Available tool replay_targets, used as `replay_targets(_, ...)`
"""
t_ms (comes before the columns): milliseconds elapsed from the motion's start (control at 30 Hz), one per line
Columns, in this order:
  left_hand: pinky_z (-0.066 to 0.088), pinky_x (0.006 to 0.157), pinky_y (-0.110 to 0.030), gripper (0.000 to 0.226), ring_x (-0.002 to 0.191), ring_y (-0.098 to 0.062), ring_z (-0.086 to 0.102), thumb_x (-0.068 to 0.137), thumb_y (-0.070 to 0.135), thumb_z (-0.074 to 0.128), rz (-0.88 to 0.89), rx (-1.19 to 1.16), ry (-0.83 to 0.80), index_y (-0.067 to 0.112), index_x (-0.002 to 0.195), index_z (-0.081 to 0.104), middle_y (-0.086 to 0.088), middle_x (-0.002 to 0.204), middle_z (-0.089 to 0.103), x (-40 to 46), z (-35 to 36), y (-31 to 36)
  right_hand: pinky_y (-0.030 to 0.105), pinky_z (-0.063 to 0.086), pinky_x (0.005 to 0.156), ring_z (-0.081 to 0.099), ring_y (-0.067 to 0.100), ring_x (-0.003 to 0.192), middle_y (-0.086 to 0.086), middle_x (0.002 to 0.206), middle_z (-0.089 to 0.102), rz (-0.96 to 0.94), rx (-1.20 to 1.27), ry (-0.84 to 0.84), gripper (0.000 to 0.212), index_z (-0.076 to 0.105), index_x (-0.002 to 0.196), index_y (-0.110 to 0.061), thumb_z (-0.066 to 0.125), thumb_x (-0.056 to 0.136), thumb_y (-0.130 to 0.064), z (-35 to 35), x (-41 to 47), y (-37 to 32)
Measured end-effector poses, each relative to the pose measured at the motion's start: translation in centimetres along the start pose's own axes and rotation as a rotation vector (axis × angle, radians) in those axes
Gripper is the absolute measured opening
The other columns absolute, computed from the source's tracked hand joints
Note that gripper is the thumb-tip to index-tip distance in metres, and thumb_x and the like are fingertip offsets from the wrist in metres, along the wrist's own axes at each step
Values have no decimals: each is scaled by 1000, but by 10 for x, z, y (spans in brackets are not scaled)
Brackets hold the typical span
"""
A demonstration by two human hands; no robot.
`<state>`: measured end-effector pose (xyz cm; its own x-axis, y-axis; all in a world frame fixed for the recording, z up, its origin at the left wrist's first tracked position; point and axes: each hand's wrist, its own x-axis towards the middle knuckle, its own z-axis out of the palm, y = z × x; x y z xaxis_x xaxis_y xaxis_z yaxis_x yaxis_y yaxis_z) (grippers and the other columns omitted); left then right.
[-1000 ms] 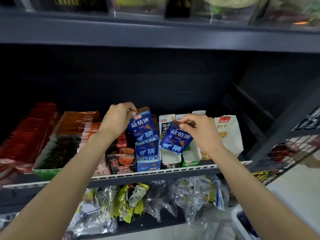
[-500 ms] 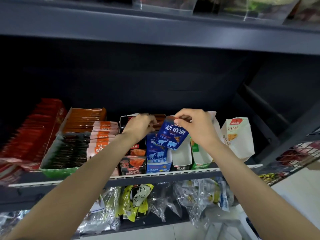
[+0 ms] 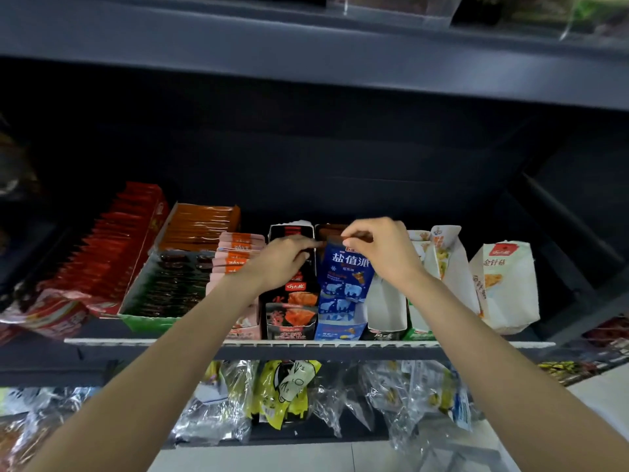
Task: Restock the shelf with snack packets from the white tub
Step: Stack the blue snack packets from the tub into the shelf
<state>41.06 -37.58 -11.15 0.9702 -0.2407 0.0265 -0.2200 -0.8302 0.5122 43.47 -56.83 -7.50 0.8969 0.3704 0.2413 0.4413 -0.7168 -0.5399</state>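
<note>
Shelf (image 3: 306, 343): dark unit with a white toothed front rail running from 9 o'clock to 3 o'clock across the view; open display cartons stand on it side by side.
Blue packet (image 3: 345, 272): upright at the frame centre, printed with white characters and polar bears; its lower edge sits in the blue carton (image 3: 340, 330), behind other blue packets of the same print.
Right hand (image 3: 381, 253): at 1 o'clock of the blue packet; thumb and forefinger pinch the packet's top edge, remaining fingers curled above it.
Left hand (image 3: 284, 264): at 9 o'clock of the blue packet, over the black carton (image 3: 291, 321); fingers curled and pointing toward the packet's top left corner. Whether they touch or hold anything cannot be told.
Black carton: just beside the blue carton on its 9 o'clock side; holds black-and-orange packets.
Neighbouring stock: pink packets (image 3: 238, 253), a green tray of dark packets (image 3: 163, 291), orange packets (image 3: 200, 223) and red packets (image 3: 112, 247) extend toward 9 o'clock; white cartons (image 3: 388, 311) and a white bag (image 3: 507, 287) extend toward 3 o'clock.
Lower tier: clear-wrapped packets (image 3: 401, 396) and a yellow packet (image 3: 289, 390) at 6 o'clock, under the rail.
White tub: cannot be identified in this view.
</note>
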Motion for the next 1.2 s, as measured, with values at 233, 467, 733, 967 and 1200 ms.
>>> replay_targets(233, 49, 91, -32, 39, 110, -20, 59, 97, 21, 47, -90, -19, -50, 26, 136, 46, -4, 133, 54, -3, 6, -5, 31, 48, 75, 61, 19, 97, -1, 108, 66, -2, -260, -102, 18, 69, 105, -23, 62, 89, -21, 31, -8, 17)
replay_targets(467, 53, 85, -39, 33, 102, -18, 62, 94, 24, 53, -87, -70, 98, 24, 127, 54, -1, 125, 59, -11, 3, 15, 32, 45, 84, 52, 20, 110, 0, 113, 60, -30, -262, 38, 26, 63, 115, -18, 60, 89, -16, 36, -17, 20)
replay_targets(733, 49, 83, -37, 20, 96, -22, 60, 87, 19, 60, 165, 50, 365, 14, 106, 66, 0, 97, 67, -23, 53, 90, 34, 53, 71, 62, 21, 90, 3, 104, 65, 75, -200, 110, 20, 67, 105, -17, 56, 89, -13, -6, -92, 68)
replay_targets(967, 40, 84, -38, 28, 94, -24, 60, 84, 33, 50, 224, 45, 121, 16, 100, 67, 2, 92, 69, -24, 171, 184, 34, 48, 60, 61, 27, 82, 8, 95, 64, 425, -240, 105, 15, 66, 100, -11, 56, 89, -10, -48, -230, 159)
replay_targets(1200, 39, 93, -36, 32, 116, -25, 48, 91, 26, 45, 256, 43, -316, 15, 118, 56, -3, 122, 55, -37, 311, 285, 38, 45, 80, 55, 35, 102, 19, 108, 62, 924, -222, -50, 25, 62, 109, -5, 52, 86, -8, -71, -396, 257)
